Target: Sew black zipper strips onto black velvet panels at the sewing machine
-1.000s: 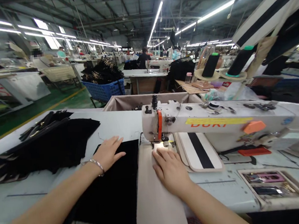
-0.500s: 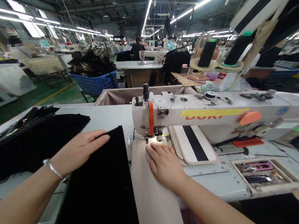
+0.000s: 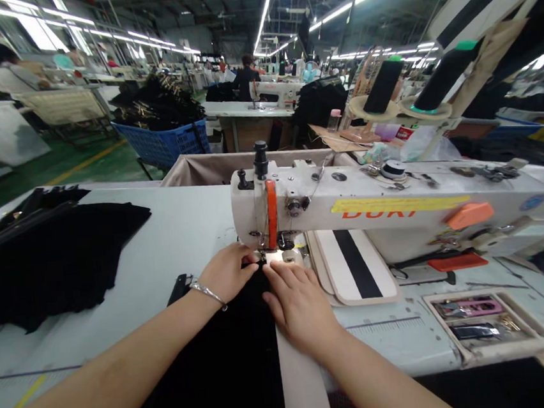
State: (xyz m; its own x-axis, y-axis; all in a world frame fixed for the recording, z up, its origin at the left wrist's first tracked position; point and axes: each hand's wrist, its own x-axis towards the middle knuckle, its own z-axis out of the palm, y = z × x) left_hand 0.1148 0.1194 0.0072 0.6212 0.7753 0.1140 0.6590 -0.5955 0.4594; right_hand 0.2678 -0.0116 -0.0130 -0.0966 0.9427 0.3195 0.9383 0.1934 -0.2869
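Note:
My left hand (image 3: 228,273), a silver bangle on its wrist, pinches the top edge of a black fabric panel (image 3: 221,375) beside the presser foot. The panel hangs down toward my lap and overlaps the left side of a beige strip (image 3: 300,374). Lying flat on the strip, my right hand (image 3: 300,300) has its fingertips just in front of the needle area. Above both hands is the head of a white sewing machine (image 3: 263,208); its lamp lights the spot between them. The needle tip is too small to make out.
Stacked black pieces (image 3: 55,250) lie on the table at left. Beige panels with a black stripe (image 3: 350,267) sit under the machine arm. A tool tray (image 3: 486,324) is at right. Behind stand thread cones (image 3: 383,87), a fabric-lined bin (image 3: 201,169) and a blue basket (image 3: 164,140).
My left hand has carried the black panel's top edge rightward to the presser foot, over the beige strip's left side. My right hand stays on the strip. The view has shifted slightly.

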